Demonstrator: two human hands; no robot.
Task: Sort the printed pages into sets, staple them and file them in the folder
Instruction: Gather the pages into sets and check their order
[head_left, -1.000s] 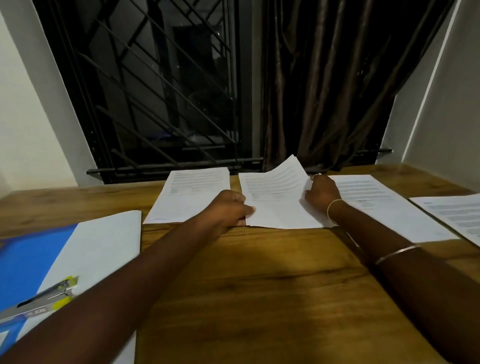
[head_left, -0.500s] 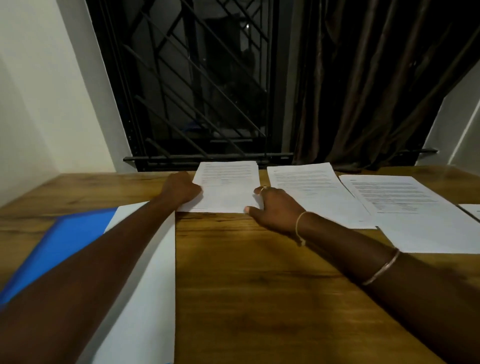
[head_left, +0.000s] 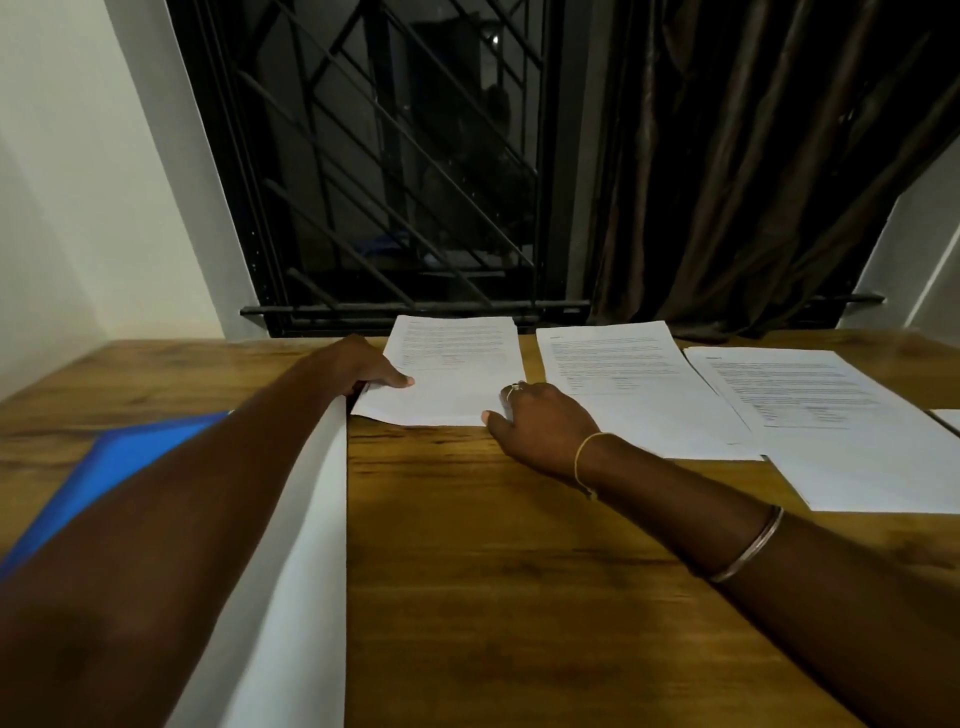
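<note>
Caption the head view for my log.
Left hand grips, right hand touches the leftmost printed pages beside the blue folder.

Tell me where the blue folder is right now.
Head view: the blue folder lies on the table's left side, partly under the left forearm, left of and nearer than the leftmost pages.
</note>
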